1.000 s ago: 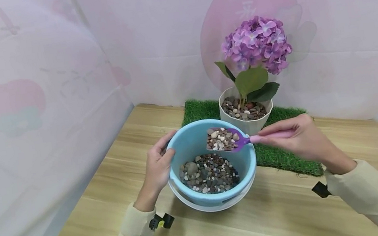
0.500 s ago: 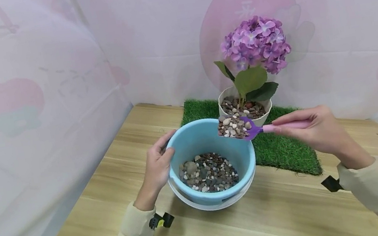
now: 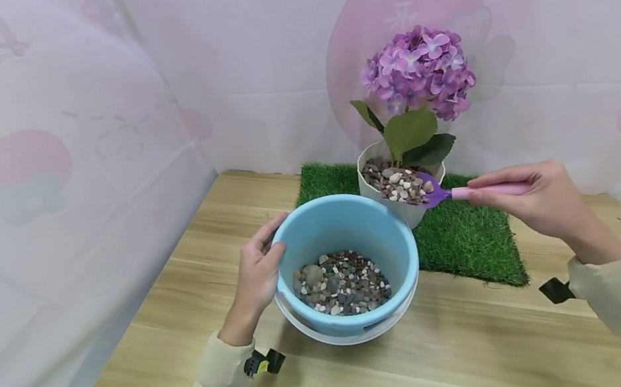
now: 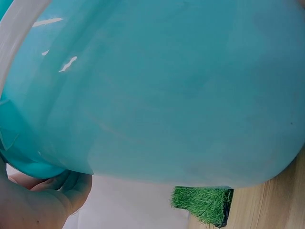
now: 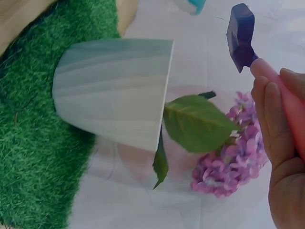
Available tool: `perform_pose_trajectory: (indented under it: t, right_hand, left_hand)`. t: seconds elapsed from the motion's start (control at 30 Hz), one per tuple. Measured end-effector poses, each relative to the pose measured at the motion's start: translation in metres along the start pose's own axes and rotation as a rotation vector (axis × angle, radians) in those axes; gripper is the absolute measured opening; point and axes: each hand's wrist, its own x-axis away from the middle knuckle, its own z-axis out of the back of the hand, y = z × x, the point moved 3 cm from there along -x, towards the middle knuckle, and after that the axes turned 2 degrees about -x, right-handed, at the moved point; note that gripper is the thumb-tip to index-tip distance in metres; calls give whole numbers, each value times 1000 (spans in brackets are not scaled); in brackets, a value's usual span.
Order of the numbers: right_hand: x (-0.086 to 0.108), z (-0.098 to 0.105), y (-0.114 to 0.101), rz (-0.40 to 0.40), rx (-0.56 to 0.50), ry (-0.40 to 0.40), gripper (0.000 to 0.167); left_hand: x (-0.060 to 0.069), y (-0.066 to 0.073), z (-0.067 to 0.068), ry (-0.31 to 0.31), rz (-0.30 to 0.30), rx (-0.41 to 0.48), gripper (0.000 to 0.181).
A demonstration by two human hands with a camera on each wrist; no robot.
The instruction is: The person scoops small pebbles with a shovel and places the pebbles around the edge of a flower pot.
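My left hand (image 3: pixel 258 268) grips the left rim of a light blue bucket (image 3: pixel 338 219), thumb over the edge. Pebbles (image 3: pixel 345 285) cover the bucket's bottom. Between the fingers and thumb of my right hand (image 3: pixel 540 199) is the pink handle of a small purple garden trowel (image 3: pixel 435 192). Its blade carries a heap of mixed pebbles (image 3: pixel 402 186), level over the near rim of a white flowerpot (image 5: pixel 114 90). In the pot, more pebbles surround the stem of a purple hydrangea (image 3: pixel 419 73). The right wrist view shows the trowel from below, above the pot's mouth.
The pot stands on a strip of artificial grass (image 3: pixel 469 250), behind and right of the bucket. A white bucket handle (image 3: pixel 356 337) hangs along the bucket's near side. Everything rests on a wooden table (image 3: pixel 462 358); a printed white curtain (image 3: pixel 273 105) closes off the back and left.
My right hand has carried the loaded trowel from above the bucket, rightward and away from me, to the flowerpot's rim. The left hand and bucket have stayed in place.
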Motion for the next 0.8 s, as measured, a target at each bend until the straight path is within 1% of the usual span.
perform_pose_trajectory:
  t: [0.23, 0.43, 0.57, 0.8]
  right_hand:
    - [-4, 7, 15, -63, 1, 30, 21]
    - [-7, 11, 26, -120, 11, 46, 27]
    - [-10, 14, 34, -157, -2, 44, 31]
    - [-15, 17, 51, -196, -36, 55, 38]
  left_hand:
    - [0, 0, 0, -1, 1, 0, 48]
    - [0, 1, 0, 1, 0, 0, 48]
    - [-1, 1, 1, 3, -1, -2, 48]
    - [0, 1, 0, -8, 0, -7, 48]
